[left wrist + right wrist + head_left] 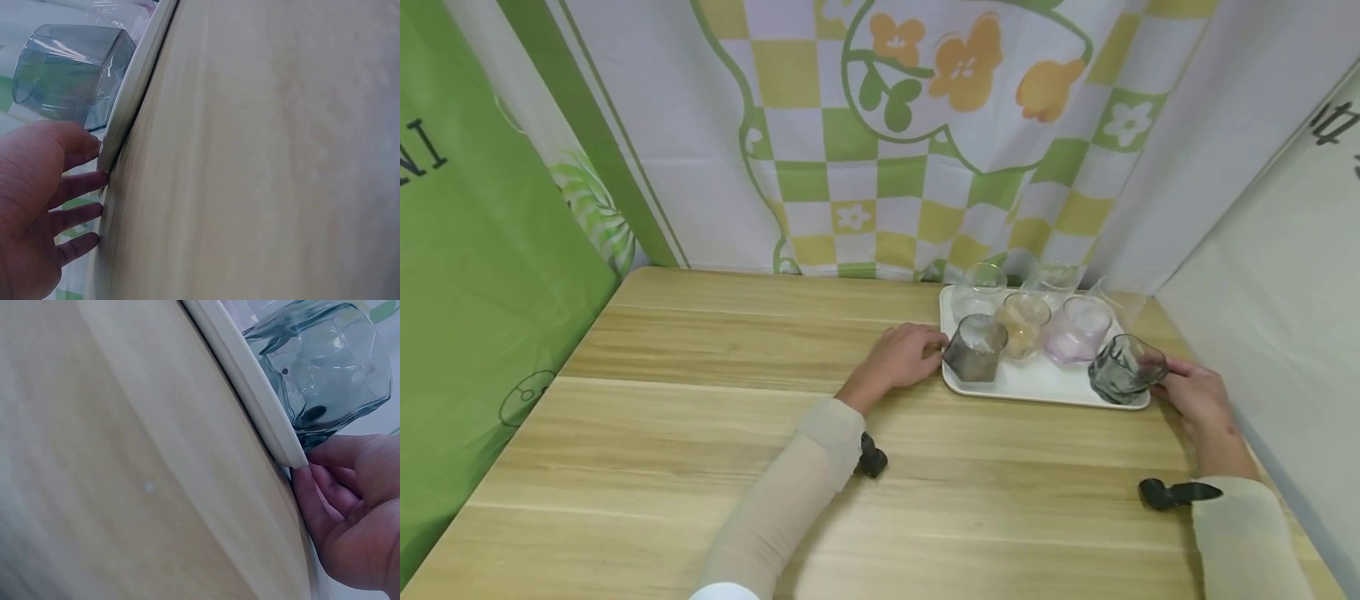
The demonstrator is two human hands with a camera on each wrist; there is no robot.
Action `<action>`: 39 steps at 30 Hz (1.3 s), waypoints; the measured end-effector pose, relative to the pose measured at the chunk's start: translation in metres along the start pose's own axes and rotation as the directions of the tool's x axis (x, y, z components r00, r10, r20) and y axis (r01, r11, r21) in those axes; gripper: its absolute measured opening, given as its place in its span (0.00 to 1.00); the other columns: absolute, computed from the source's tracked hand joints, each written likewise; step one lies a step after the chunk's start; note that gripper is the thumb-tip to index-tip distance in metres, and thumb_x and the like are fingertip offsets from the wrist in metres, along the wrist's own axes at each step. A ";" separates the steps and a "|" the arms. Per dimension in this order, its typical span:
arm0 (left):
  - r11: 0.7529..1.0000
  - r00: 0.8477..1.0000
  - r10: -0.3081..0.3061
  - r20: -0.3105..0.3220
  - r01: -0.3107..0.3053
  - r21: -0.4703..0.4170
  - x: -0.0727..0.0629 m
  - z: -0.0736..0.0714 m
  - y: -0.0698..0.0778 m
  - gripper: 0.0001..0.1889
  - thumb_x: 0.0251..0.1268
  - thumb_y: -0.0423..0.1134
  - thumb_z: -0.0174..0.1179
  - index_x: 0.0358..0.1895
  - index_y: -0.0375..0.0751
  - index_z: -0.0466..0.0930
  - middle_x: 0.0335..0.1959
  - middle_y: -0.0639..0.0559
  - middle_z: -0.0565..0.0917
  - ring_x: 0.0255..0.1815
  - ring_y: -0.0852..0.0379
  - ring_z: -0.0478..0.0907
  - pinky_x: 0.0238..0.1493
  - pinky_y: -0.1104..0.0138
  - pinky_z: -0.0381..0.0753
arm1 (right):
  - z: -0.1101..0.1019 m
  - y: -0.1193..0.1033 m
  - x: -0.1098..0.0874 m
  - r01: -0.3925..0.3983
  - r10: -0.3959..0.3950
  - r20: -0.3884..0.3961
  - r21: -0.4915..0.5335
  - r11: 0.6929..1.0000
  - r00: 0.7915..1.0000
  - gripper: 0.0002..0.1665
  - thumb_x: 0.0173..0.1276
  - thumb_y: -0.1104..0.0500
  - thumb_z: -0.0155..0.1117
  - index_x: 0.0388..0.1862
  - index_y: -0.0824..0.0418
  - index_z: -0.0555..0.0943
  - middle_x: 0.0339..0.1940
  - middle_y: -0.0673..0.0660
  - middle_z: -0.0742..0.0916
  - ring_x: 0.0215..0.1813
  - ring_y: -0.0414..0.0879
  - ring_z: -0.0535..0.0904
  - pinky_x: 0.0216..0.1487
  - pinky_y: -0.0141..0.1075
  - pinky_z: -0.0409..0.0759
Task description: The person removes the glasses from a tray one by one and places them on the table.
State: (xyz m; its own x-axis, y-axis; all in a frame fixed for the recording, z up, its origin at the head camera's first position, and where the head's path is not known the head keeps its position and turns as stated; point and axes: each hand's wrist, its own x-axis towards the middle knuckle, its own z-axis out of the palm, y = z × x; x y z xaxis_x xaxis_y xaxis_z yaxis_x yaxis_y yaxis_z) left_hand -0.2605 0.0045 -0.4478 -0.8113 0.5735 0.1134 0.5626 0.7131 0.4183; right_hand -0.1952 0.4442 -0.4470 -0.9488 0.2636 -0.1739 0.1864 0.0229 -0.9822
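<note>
A white tray (1037,383) with several glasses sits on the right part of the wooden table. At its left end my left hand (906,354) grips the rim between thumb and fingers, beside a smoky grey glass (976,354). My right hand (1202,404) pinches the front right corner; in the right wrist view the thumb lies close to a blue-grey wavy glass (331,369). Between those two stand an amber glass (1024,325) and a pink glass (1077,332). Clear glasses (977,287) line the back of the tray. Whether the tray touches the table everywhere, I cannot tell.
The wooden table (700,433) extends left and forward of the tray. A patterned curtain (902,183) hangs directly behind the table. Green cloth (490,275) borders the left side, and a pale wall panel (1285,267) stands close to the right hand.
</note>
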 end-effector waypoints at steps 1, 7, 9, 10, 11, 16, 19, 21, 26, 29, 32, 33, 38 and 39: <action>1.000 1.000 -0.005 0.001 0.005 -0.002 0.000 0.000 0.000 0.15 0.77 0.46 0.57 0.60 0.54 0.85 0.65 0.57 0.81 0.66 0.51 0.76 0.64 0.54 0.73 | 0.000 0.000 0.000 0.005 -0.005 0.012 -0.002 1.000 1.000 0.28 0.74 0.72 0.56 0.27 0.44 0.92 0.29 0.36 0.88 0.32 0.28 0.82 0.32 0.23 0.81; 0.998 0.999 -0.035 0.007 0.035 -0.046 -0.005 -0.003 -0.003 0.14 0.75 0.44 0.60 0.59 0.52 0.85 0.62 0.56 0.83 0.65 0.53 0.77 0.65 0.56 0.73 | 0.004 0.000 -0.003 0.013 -0.014 0.068 0.016 1.000 0.998 0.32 0.75 0.76 0.47 0.32 0.47 0.93 0.32 0.37 0.89 0.36 0.28 0.83 0.36 0.23 0.81; 0.997 0.999 -0.042 0.014 0.042 -0.058 -0.007 -0.005 -0.005 0.14 0.75 0.44 0.60 0.59 0.52 0.85 0.62 0.55 0.83 0.65 0.53 0.77 0.66 0.56 0.72 | 0.006 0.001 -0.003 0.016 -0.017 0.083 0.019 1.000 0.996 0.33 0.75 0.76 0.47 0.33 0.46 0.93 0.33 0.37 0.89 0.36 0.27 0.83 0.37 0.23 0.81; 0.997 0.999 -0.047 0.020 0.048 -0.058 -0.008 -0.005 -0.006 0.15 0.75 0.44 0.60 0.59 0.52 0.85 0.63 0.55 0.83 0.66 0.53 0.76 0.67 0.57 0.71 | 0.007 0.002 -0.003 0.019 -0.021 0.092 0.021 1.000 0.996 0.33 0.75 0.75 0.47 0.33 0.46 0.93 0.33 0.37 0.89 0.37 0.27 0.83 0.37 0.23 0.81; 0.997 0.998 -0.052 0.024 0.054 -0.060 -0.009 -0.006 -0.006 0.15 0.75 0.44 0.60 0.60 0.51 0.85 0.63 0.55 0.83 0.66 0.53 0.76 0.67 0.57 0.71 | 0.008 0.002 -0.004 0.021 -0.023 0.099 0.022 1.000 0.995 0.33 0.75 0.75 0.47 0.33 0.46 0.93 0.33 0.36 0.89 0.37 0.27 0.83 0.37 0.23 0.81; 0.996 0.996 -0.079 0.046 0.081 -0.040 -0.016 -0.012 -0.010 0.15 0.75 0.44 0.59 0.60 0.52 0.85 0.56 0.55 0.85 0.57 0.55 0.79 0.61 0.60 0.75 | 0.014 0.001 -0.007 0.028 -0.035 0.154 0.046 0.999 0.987 0.31 0.74 0.75 0.51 0.32 0.43 0.91 0.34 0.37 0.89 0.36 0.29 0.84 0.36 0.24 0.82; 0.996 0.996 -0.074 0.054 0.076 -0.042 -0.021 -0.016 -0.016 0.15 0.75 0.43 0.59 0.60 0.52 0.85 0.55 0.54 0.85 0.54 0.55 0.80 0.60 0.59 0.76 | 0.020 0.000 -0.008 0.018 -0.031 0.189 0.068 0.998 0.982 0.30 0.75 0.75 0.52 0.33 0.43 0.91 0.35 0.39 0.89 0.36 0.31 0.85 0.37 0.25 0.83; 0.996 0.996 -0.071 0.061 0.074 -0.053 -0.025 -0.019 -0.021 0.15 0.75 0.43 0.60 0.60 0.52 0.85 0.55 0.53 0.85 0.54 0.55 0.80 0.61 0.59 0.76 | 0.025 -0.002 -0.009 0.013 -0.027 0.200 0.068 0.998 0.979 0.28 0.75 0.74 0.55 0.34 0.43 0.91 0.36 0.39 0.89 0.37 0.32 0.85 0.38 0.26 0.83; 0.991 0.993 -0.083 0.080 0.091 -0.101 -0.036 -0.029 -0.032 0.17 0.74 0.41 0.61 0.64 0.49 0.83 0.59 0.51 0.84 0.56 0.54 0.78 0.65 0.58 0.74 | 0.041 -0.007 -0.010 -0.001 -0.013 0.211 0.066 0.998 0.977 0.25 0.75 0.73 0.58 0.32 0.44 0.89 0.35 0.40 0.89 0.36 0.33 0.86 0.38 0.27 0.84; 0.987 0.992 -0.095 0.086 0.105 -0.121 -0.042 -0.033 -0.039 0.19 0.74 0.39 0.61 0.65 0.46 0.82 0.62 0.49 0.83 0.62 0.51 0.78 0.68 0.57 0.71 | 0.050 -0.009 -0.011 -0.003 -0.012 0.230 0.065 0.998 0.973 0.24 0.75 0.73 0.59 0.32 0.45 0.89 0.36 0.41 0.89 0.36 0.34 0.87 0.39 0.27 0.84; 0.984 0.991 -0.105 0.089 0.116 -0.135 -0.048 -0.036 -0.046 0.21 0.73 0.38 0.61 0.67 0.44 0.81 0.64 0.47 0.81 0.68 0.49 0.74 0.70 0.56 0.69 | 0.057 -0.011 -0.011 -0.007 -0.003 0.241 0.042 0.999 0.971 0.23 0.75 0.72 0.60 0.32 0.45 0.89 0.35 0.42 0.89 0.36 0.35 0.87 0.40 0.28 0.84; 0.983 0.991 -0.104 0.086 0.115 -0.141 -0.050 -0.037 -0.048 0.21 0.73 0.38 0.61 0.66 0.44 0.81 0.65 0.47 0.81 0.69 0.48 0.74 0.71 0.56 0.68 | 0.060 -0.011 -0.011 -0.008 0.000 0.241 0.033 0.999 0.971 0.22 0.74 0.72 0.60 0.32 0.46 0.88 0.35 0.42 0.89 0.36 0.35 0.87 0.40 0.28 0.84; 0.979 0.992 -0.094 0.080 0.107 -0.171 -0.062 -0.045 -0.061 0.20 0.72 0.37 0.61 0.66 0.43 0.81 0.64 0.46 0.81 0.69 0.47 0.73 0.70 0.53 0.68 | 0.074 -0.012 -0.010 -0.011 0.014 0.239 -0.014 1.000 0.971 0.21 0.74 0.72 0.60 0.33 0.46 0.85 0.34 0.42 0.88 0.36 0.35 0.86 0.41 0.29 0.84; 0.978 0.992 -0.096 0.081 0.109 -0.177 -0.064 -0.047 -0.063 0.20 0.72 0.37 0.61 0.66 0.43 0.81 0.64 0.46 0.81 0.68 0.47 0.74 0.70 0.53 0.69 | 0.078 -0.013 -0.010 -0.008 0.014 0.245 -0.026 1.000 0.970 0.20 0.74 0.72 0.60 0.33 0.46 0.85 0.34 0.42 0.88 0.36 0.35 0.86 0.41 0.29 0.84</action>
State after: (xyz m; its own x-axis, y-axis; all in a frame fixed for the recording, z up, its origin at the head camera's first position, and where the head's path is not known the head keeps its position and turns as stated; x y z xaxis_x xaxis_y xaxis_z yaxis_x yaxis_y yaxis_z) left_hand -0.2514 -0.0960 -0.4395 -0.8461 0.5330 -0.0004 0.4337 0.6889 0.5808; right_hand -0.2080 0.3664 -0.4382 -0.9796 0.0201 -0.2002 0.2009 0.0461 -0.9785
